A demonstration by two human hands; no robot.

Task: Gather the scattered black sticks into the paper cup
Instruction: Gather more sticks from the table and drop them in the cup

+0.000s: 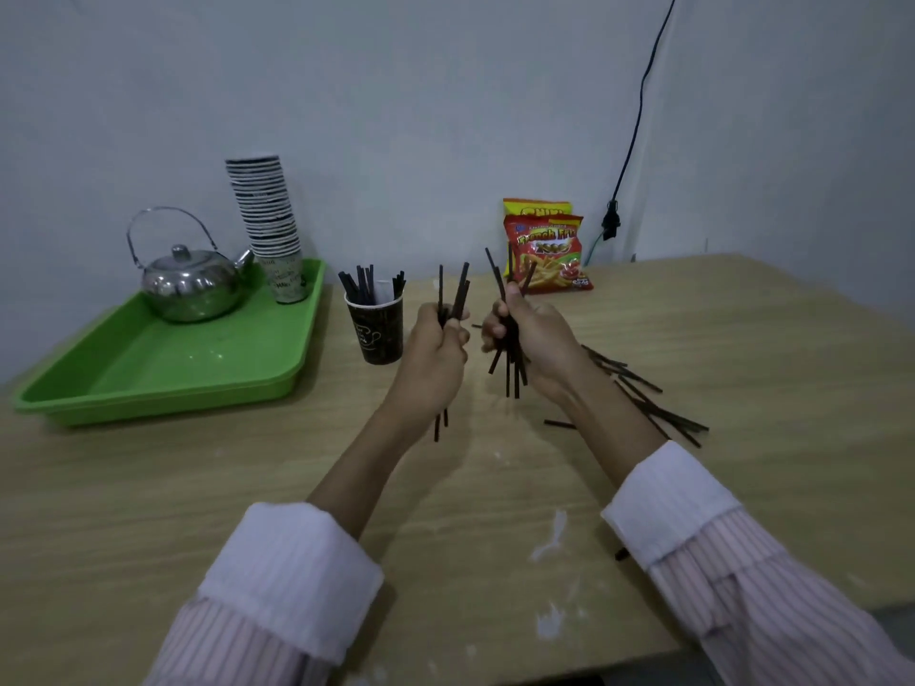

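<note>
- Head view: the left hand (435, 346) has its grip clamped round a small bundle of black sticks (453, 302), held upright just beside the dark paper cup (375, 329), likely so their ends can drop straight in.
- The right hand (527, 339) is likewise closed on a looser bunch (510, 358), splayed at both ends (probably awaiting squaring-up).
- The cup already holds several sticks and stands on the worktop (247, 477) next to the green tray (163, 368).
- More loose sticks (648, 406) lie on the worktop under and beyond the right forearm; how many is hard to tell, as the arm hides some.
</note>
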